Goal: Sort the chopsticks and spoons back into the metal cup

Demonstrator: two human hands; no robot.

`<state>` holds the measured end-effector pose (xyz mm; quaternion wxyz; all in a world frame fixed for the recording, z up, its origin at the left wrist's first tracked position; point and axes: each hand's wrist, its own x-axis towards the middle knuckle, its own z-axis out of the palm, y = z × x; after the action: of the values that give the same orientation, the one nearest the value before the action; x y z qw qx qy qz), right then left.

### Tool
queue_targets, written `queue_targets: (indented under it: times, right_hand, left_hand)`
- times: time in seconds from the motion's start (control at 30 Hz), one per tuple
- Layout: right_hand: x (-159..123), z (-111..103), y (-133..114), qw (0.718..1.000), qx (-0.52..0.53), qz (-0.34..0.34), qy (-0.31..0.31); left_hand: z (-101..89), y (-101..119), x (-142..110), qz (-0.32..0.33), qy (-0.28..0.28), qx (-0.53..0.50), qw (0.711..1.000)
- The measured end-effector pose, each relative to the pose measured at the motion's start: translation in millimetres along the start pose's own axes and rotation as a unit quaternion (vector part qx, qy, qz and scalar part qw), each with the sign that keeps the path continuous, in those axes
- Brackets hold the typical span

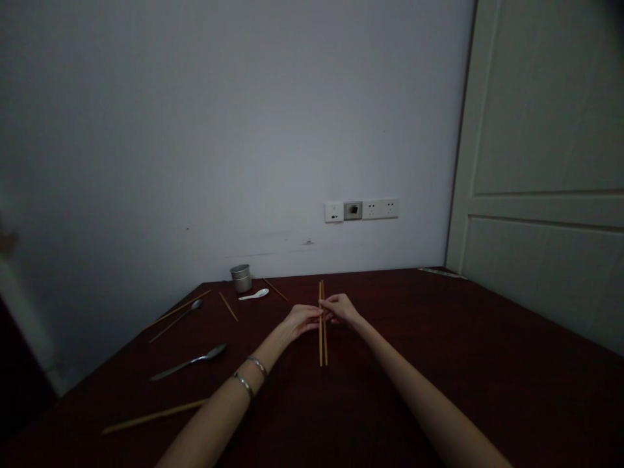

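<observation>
Pair of chopsticks (320, 344), one: side by side within the grip, both ends projecting past my fingers. My left hand (303, 316), closed narrowly on the pair from the left. My right hand (342, 307), pinching it from the right. Left of and beyond the grip, I list: metal cup (242, 281); white spoon (262, 293), flanked by two loose sticks (228, 306). Left and nearer me: metal spoon (214, 351); single stick (156, 415), partly hidden by my left forearm.
</observation>
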<state>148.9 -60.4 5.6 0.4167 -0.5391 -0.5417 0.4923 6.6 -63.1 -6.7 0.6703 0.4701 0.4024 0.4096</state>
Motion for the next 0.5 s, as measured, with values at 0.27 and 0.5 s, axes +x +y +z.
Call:
queue_targets:
  times: [0.27, 0.5]
  right_hand:
    - [0.6, 6.6, 6.7, 0.999, 0.026, 0.018, -0.012]
    - [-1.0, 7.5, 7.7, 0.998, 0.032, 0.046, -0.039]
  left_hand:
    - [-0.4, -4.8, 0.3, 0.001, -0.001, 0.008, 1.0]
    - [-0.3, -3.5, -3.7, 0.014, 0.008, 0.058, 0.998]
